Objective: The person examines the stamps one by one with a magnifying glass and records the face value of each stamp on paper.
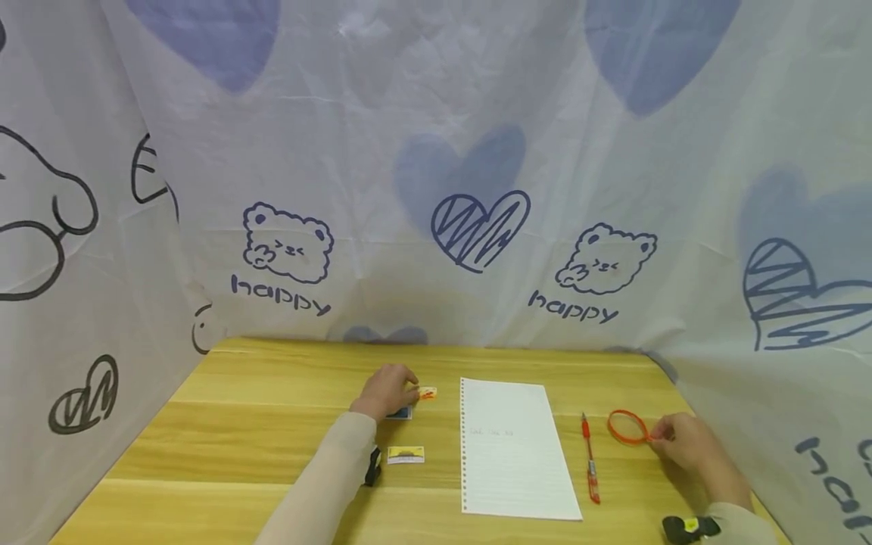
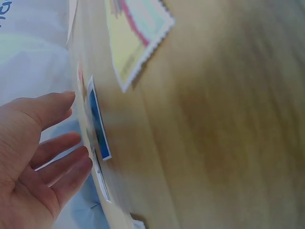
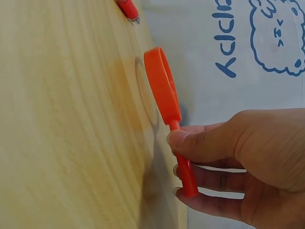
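The left hand (image 1: 388, 390), fingers loosely parted and seemingly empty, is beside the red-marked stamp (image 1: 428, 393) and blue stamp (image 2: 98, 125); the right hand (image 1: 689, 445) pinches the orange magnifying glass (image 3: 161, 88) by its handle above the bench (image 1: 259, 431). Reaching for a stamp seems the step in hand; lifting one calls for a light touch. Between the hands lie paper (image 1: 518, 462) and a red pen (image 1: 590, 458).

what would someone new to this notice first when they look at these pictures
Probably the orange-red magnifying glass, held by its handle in the right hand above the table's right side. Next, perhaps, the white sheet lying near the table's middle, with a red pen beside it. Behind everything hangs a pale backdrop printed with blue hearts, bear faces and "happy".
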`<state>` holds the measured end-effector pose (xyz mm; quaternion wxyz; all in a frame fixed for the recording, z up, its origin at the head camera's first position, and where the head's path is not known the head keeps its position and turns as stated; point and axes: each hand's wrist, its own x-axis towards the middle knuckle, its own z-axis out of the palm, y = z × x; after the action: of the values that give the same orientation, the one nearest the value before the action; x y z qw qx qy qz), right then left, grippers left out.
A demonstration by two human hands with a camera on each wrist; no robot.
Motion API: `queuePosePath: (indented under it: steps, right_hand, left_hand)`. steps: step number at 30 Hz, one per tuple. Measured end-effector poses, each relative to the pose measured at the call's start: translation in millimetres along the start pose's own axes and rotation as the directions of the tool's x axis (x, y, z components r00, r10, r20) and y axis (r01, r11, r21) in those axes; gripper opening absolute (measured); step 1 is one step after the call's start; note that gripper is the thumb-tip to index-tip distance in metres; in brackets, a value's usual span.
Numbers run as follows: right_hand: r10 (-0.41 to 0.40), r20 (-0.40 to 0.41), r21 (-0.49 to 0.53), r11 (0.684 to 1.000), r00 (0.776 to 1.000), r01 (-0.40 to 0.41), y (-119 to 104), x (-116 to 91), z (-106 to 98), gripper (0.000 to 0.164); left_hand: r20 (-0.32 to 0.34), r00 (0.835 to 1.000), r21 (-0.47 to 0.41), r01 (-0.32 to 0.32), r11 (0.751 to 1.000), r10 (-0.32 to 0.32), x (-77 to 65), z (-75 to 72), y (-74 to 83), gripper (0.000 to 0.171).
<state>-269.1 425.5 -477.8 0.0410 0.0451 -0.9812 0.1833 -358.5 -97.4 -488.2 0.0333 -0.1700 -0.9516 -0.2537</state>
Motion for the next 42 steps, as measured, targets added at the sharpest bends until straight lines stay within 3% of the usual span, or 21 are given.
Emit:
queuePosePath:
  steps: [6,13,19,26,33,40,42]
  right_hand:
    - [-0.007,-0.009,-0.018,1.0,1.0,0.006,6.5,-1.8,4.8,0.006]
    - [-0.011,-0.021,-0.017,1.0,1.0,0.011,11.7,-0.1,6.4,0.006]
    - [-0.012,-0.023,-0.02,1.0,1.0,0.011,12.2,0.5,6.4,0.006]
    - [-0.008,-0.018,-0.015,1.0,1.0,0.008,10.4,-0.5,5.9,0.007]
    - [0.013,0.001,0.004,1.0,1.0,-0.013,7.2,-2.1,3.5,0.008]
    - [0.011,0.01,0.026,1.0,1.0,-0.011,8.0,-2.8,3.4,0.007]
    - [0.002,0.013,0.038,0.999,1.0,-0.003,9.7,-2.9,4.0,0.007]
  left_hand:
    - [-0.008,1.0,-0.015,-0.029,0.999,0.029,-2.0,-1.8,2.3,0.028]
    - [-0.007,0.995,-0.05,-0.099,0.994,0.099,-5.4,-4.8,16.3,0.031]
    - [0.03,0.988,-0.098,-0.149,0.984,0.152,-14.1,-4.3,28.3,0.033]
    - [0.068,0.984,-0.124,-0.153,0.98,0.162,-27.9,-2.9,46.2,0.035]
    - [0.106,0.978,-0.078,-0.174,0.982,0.181,-40.0,4.9,64.3,0.039]
    - [0.11,0.963,0.004,-0.246,0.969,0.244,-48.1,12.6,76.5,0.04]
    - [0.116,0.965,0.022,-0.237,0.971,0.233,-50.4,14.3,78.7,0.041]
